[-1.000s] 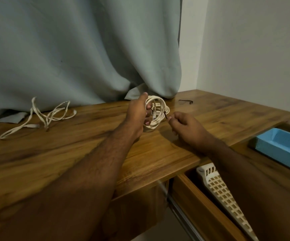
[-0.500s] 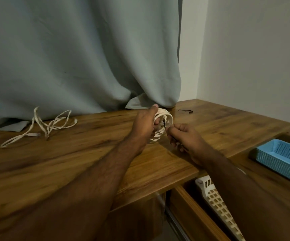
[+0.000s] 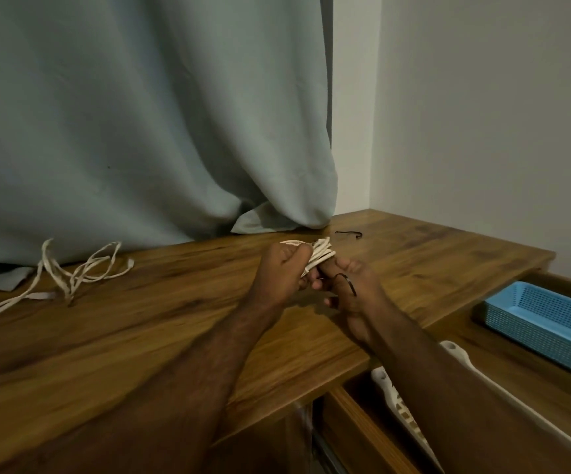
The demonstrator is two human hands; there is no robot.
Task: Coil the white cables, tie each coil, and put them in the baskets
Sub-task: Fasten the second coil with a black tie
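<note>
Curtain [image 3: 140, 131] blocks desk [image 3: 174, 319] rear; loose cable [image 3: 72, 271] left; bare wood between.

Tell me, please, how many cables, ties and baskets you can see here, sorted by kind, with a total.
White cables: 2, the coiled cable gripped by the left hand and the loose cable on the desk.
Black ties: 2, the held tie at the right hand and the spare tie.
Baskets: 2, the blue basket and the white basket.
Total: 6

Head cam, looks fwd and down, close over desk [image 3: 174, 319]
</note>
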